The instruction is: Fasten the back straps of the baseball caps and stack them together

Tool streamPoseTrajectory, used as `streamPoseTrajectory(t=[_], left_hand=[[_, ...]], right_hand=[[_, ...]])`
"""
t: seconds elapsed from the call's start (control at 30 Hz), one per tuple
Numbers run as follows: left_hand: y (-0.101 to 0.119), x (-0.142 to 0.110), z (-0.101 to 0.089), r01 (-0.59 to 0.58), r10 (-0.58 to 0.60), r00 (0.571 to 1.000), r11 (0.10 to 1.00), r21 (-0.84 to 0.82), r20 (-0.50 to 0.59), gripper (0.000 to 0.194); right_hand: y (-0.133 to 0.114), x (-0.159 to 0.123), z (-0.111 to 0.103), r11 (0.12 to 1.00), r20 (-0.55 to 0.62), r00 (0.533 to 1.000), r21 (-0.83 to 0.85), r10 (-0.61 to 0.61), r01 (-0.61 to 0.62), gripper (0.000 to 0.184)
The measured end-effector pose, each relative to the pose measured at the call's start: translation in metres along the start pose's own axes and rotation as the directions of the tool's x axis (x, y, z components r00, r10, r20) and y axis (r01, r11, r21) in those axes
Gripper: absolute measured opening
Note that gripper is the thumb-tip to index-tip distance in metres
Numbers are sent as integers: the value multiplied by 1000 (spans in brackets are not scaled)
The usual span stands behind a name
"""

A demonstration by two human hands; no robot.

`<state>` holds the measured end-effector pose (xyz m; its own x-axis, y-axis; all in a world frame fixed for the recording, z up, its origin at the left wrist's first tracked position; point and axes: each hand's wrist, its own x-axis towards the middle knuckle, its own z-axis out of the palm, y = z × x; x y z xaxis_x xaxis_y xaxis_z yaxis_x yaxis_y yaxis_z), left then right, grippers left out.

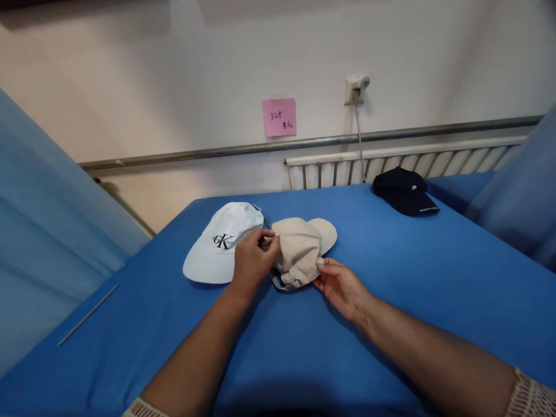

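Note:
A beige baseball cap (299, 246) lies in the middle of the blue-covered surface, its brim pointing to the right and back, its crown creased. My left hand (255, 258) is closed at the cap's left side, thumb and fingertips pinching the fabric. At the lower right edge, my right hand (341, 286) grips the cap between thumb and fingers, with the fingers partly underneath. The cap's back strap shows at the front, near my left hand. Just left of that hand rests a white baseball cap (228, 237) with black letters, partly hidden behind the hand.
A dark navy cap (403, 191) sits at the back right, near a radiator (330, 174). On the left of the blue cover (269, 359) lies a thin stick (89, 315). A metal rail (217, 152) runs along the wall. Blue curtains (47, 231) hang at both sides.

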<state>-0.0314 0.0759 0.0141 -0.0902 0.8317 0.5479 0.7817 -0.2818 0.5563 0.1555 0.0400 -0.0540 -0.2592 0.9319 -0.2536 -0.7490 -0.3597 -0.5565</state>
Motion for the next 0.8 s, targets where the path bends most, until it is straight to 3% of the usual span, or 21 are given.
streamPoseTrajectory(t=[0.1,0.17,0.33,0.43,0.5,0.8], left_hand=[[-3,3,-4,51,-53,998,998,-42,-33,18],[-4,5,-5,80,-83,995,994,-74,-46,19],[-4,3,-4,74,-78,997,992,-104,-29,19],[-3,1,-3,41,-43,999,991,-127,-20,19],[-1,-2,-3,8,-8,1000,990,-144,3,18],[5,-9,-2,-58,62,998,985,-164,18,13]], right_hand=[[0,-5,3,1000,124,992,14,23,-25,11],[2,-6,2,1000,73,997,12,0,0,12],[6,-1,-6,998,-183,982,-10,-55,55,22],[4,0,-4,1000,-154,988,24,19,-15,10],[2,-1,-1,999,-105,993,3,45,-45,14],[-2,4,-5,981,-183,976,-172,-117,85,27]])
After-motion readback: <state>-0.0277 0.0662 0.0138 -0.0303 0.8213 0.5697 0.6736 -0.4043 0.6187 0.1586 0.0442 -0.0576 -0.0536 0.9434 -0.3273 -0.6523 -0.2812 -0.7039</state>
